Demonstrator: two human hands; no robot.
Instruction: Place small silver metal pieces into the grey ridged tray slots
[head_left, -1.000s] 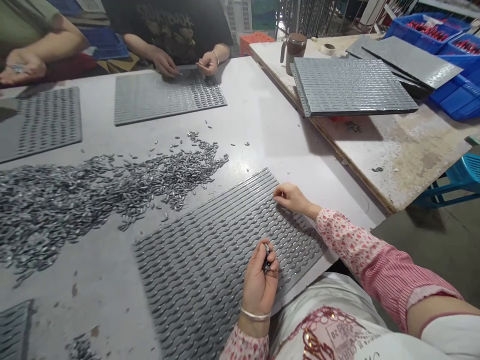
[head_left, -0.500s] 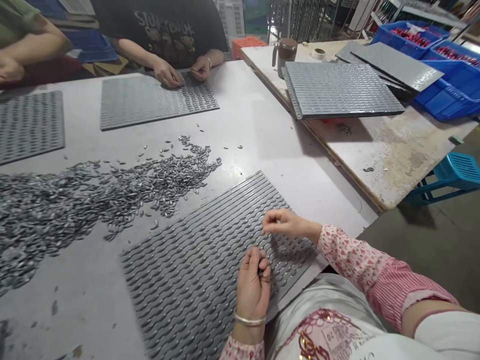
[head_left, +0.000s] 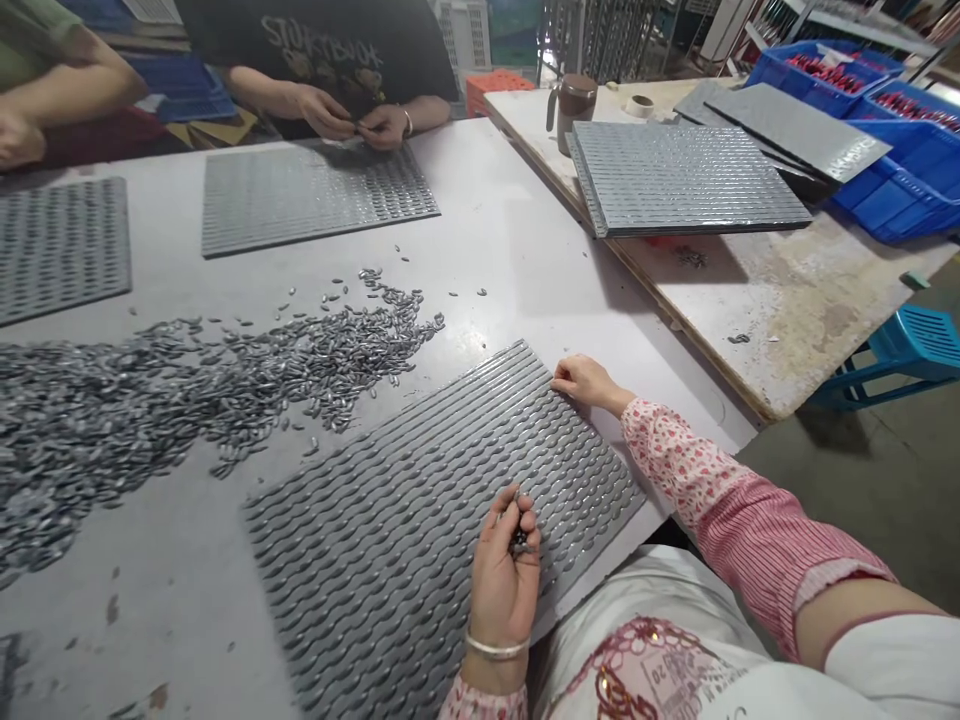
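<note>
My left hand (head_left: 502,580) is curled palm up over the lower part of a grey ridged board (head_left: 420,500), its fingers closed on several small grey oval pieces (head_left: 519,538) with pointed ends. At the board's upper right edge, my right hand (head_left: 589,382) has its fingertips pinched together and lowered to the surface; whatever they hold is hidden. Wavy rows of oval pieces cover most of the board, while the grooves near its top edge look straight. A large loose heap of the same oval pieces (head_left: 300,360) spreads over the white table to the left.
Across the table (head_left: 495,220), a person in a dark shirt works over another grey board (head_left: 277,200). A second person sits at far left near a further board (head_left: 60,250). To the right, a side table (head_left: 787,300) bears stacked boards (head_left: 682,180), a mug (head_left: 576,105) and blue crates (head_left: 892,180).
My right hand has moved up and right, from above the middle rows to the board's right edge, and its fingers have come together. The person opposite has brought both hands together.
</note>
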